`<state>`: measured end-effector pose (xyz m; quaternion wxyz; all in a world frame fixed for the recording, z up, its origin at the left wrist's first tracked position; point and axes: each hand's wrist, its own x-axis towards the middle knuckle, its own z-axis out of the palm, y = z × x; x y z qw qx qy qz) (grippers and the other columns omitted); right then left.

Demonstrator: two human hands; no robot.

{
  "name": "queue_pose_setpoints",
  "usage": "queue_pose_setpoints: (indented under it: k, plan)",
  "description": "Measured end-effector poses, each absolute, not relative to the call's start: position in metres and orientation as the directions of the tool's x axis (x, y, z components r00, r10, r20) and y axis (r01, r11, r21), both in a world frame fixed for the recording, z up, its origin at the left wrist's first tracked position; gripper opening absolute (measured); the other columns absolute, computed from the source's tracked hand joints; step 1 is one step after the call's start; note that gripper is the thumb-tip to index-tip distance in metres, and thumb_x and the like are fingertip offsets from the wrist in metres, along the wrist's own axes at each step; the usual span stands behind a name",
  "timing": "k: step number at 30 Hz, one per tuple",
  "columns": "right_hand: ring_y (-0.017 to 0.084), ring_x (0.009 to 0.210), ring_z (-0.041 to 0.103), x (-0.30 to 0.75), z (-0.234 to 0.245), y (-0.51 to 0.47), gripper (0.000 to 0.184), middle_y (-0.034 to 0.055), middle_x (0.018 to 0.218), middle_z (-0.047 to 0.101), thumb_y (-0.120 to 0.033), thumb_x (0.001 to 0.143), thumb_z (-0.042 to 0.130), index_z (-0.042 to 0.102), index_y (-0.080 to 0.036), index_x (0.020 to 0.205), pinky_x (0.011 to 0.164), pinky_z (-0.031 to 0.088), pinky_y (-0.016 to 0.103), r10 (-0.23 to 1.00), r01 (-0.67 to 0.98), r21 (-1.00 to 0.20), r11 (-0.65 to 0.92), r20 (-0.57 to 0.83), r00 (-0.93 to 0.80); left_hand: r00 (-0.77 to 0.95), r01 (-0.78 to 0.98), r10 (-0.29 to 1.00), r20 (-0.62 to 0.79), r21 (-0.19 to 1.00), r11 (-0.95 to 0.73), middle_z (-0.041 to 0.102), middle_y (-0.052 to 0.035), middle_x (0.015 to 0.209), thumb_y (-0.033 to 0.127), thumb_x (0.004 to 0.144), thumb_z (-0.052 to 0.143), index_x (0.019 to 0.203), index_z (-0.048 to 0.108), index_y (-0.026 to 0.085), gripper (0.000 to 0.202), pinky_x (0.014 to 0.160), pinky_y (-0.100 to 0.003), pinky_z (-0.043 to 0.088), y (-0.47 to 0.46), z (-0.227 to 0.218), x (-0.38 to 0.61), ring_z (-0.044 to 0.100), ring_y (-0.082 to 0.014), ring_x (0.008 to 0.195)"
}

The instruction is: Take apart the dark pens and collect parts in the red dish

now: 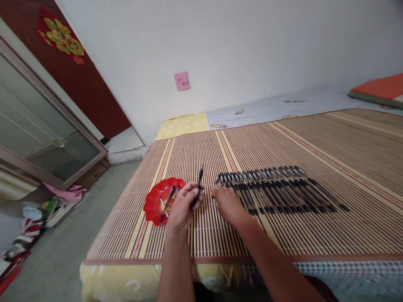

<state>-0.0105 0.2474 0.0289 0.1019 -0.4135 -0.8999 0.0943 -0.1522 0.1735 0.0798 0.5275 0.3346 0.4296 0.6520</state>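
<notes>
My left hand [185, 203] is closed around a dark pen [200, 176], which stands nearly upright with its narrow tip pointing up. To its right, my right hand [226, 202] is low over the mat with curled fingers. A small bit shows at those fingertips, too little to name. Beside that hand a long row of black pens [283, 188] lies side by side, slanting toward the right; its left end is partly covered by the hand. Left of my left hand is a red scalloped plate [150, 205] holding a black pen [171, 193] and a thin white stick [163, 204].
A striped bamboo mat [176, 155] covers the bed, with a yellow sheet [185, 125] at its edges. An orange folded item [378, 89] sits at the far right. A pink note [182, 81] is on the wall. Left are a glass-panelled door [44, 121] and floor clutter.
</notes>
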Motion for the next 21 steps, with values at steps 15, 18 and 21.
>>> queue_pose_setpoints:
  k: [15,18,21]
  plan:
    - [0.018,0.094,0.064,0.008,0.063,0.252,0.024,0.0077,0.105,0.067,-0.005,0.083,0.054,0.065,-0.018,0.100,0.085,0.050,0.032,0.835,0.350,-0.790,0.503,0.342,-0.430,-0.184,-0.312,0.983,-0.006,0.949,-0.052,0.054,0.0034,0.067,0.032,0.077,0.079,0.091,0.064,0.015,0.027,0.048,-0.017,0.029,0.178,0.072,-0.149,0.041,-0.0054,0.054]
    - [0.018,0.084,0.066,0.024,0.075,0.257,0.012,0.0051,0.094,0.069,-0.017,0.086,0.059,0.067,-0.020,0.094,0.080,0.053,0.032,0.878,0.083,-0.913,0.398,0.354,-0.322,-0.174,-0.295,0.985,-0.004,0.954,-0.048,0.054,0.0032,0.070,0.032,0.077,0.079,0.090,0.064,0.015,0.027,0.048,-0.017,0.029,0.178,0.073,-0.147,0.041,-0.0052,0.054]
    - [0.019,0.085,0.068,0.037,0.083,0.260,0.014,0.0040,0.090,0.071,-0.029,0.082,0.070,0.069,-0.021,0.093,0.080,0.056,0.033,0.926,-0.159,-0.948,0.275,0.306,-0.223,-0.143,-0.266,0.990,-0.008,0.963,-0.031,0.055,0.0027,0.071,0.033,0.077,0.079,0.091,0.065,0.015,0.027,0.049,-0.017,0.029,0.179,0.073,-0.144,0.041,-0.0056,0.055]
